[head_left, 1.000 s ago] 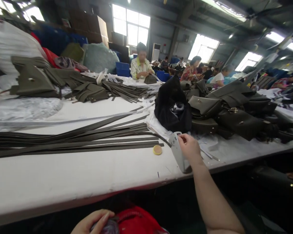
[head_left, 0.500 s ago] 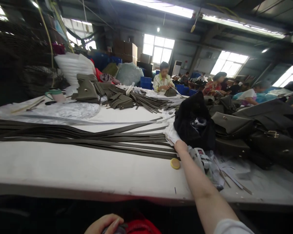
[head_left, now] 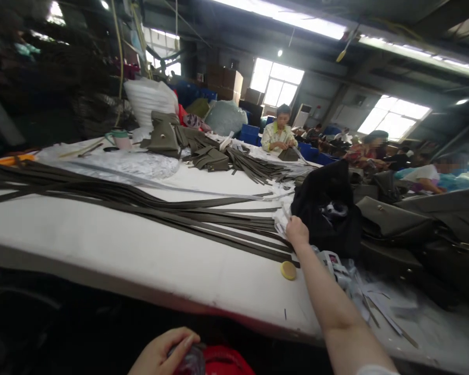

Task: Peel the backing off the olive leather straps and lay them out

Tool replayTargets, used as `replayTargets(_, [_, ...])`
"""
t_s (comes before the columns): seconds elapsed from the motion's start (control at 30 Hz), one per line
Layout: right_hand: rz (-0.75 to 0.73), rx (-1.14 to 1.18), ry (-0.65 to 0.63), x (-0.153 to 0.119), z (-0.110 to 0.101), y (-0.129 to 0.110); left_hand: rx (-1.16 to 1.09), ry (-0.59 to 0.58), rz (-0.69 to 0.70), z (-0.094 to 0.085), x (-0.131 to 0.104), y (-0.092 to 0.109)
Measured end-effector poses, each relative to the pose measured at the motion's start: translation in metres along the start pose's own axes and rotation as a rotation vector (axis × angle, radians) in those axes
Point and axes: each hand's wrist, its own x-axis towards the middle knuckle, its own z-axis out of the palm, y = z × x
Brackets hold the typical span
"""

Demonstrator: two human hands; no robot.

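Head view: right hand (head_left: 297, 232) at white crumpled material (head_left: 282, 221), arm stretched over white table (head_left: 140, 239). Right fingers bunched together; could not tell whether they pinched material. White material lay at ends of long dark strips (head_left: 160, 208), just beside black bag (head_left: 324, 213). Yellow disc (head_left: 288, 270) sat near strip ends; grey-white device (head_left: 335, 264) lay beside right forearm. Left hand (head_left: 166, 351) low, near table's front edge, fingers curled around dark glossy object (head_left: 192, 363), next to red item (head_left: 226, 361).
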Motion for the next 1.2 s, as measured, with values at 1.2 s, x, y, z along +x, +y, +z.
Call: replayTargets(1.2, [-0.691, 0.327, -1.097, -0.222, -0.027, -0.155, -0.367, 0.069, -0.261, 0.008, -0.017, -0.002])
